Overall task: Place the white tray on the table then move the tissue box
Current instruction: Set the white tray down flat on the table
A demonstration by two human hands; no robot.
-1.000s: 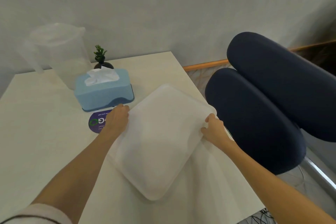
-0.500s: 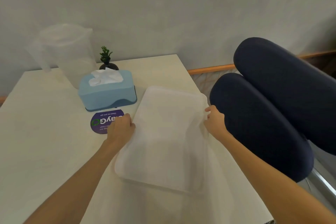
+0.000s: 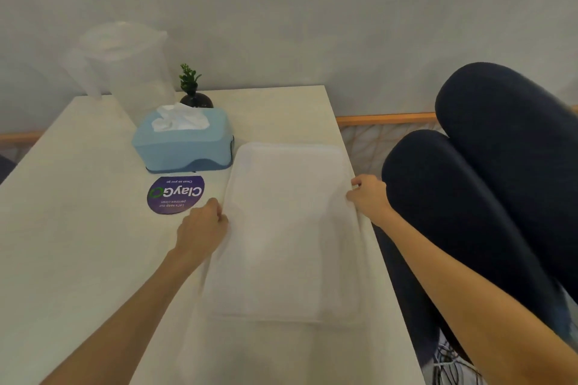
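— While both hands grip it, where exactly is the white tray [image 3: 287,228]?

— On the table [image 3: 78,244], along its right side, long edge running away from the person. The left hand [image 3: 201,230] is closed on the tray's left rim, fingers curled over the edge. The right hand [image 3: 369,197] pinches the right rim, thumb on top. Whether the tray lies fully flat or is a touch lifted, I cannot tell from here.

— And the tissue box [image 3: 184,142]?

— Blue, with a white tissue sticking out of the top. It stands just beyond the tray's far left corner, very close, maybe touching; I can't say which. Neither hand is on it.

— Anything else on the table?

— A round purple sticker [image 3: 175,195] reading "ClayGo" sits in front of the box, just left of the tray, with the left hand's knuckles near its edge. Behind the box there's a small green plant in a dark pot [image 3: 193,94], and beside that a clear plastic jug [image 3: 125,69]. To the right of the table stands a dark blue padded chair [image 3: 488,184].
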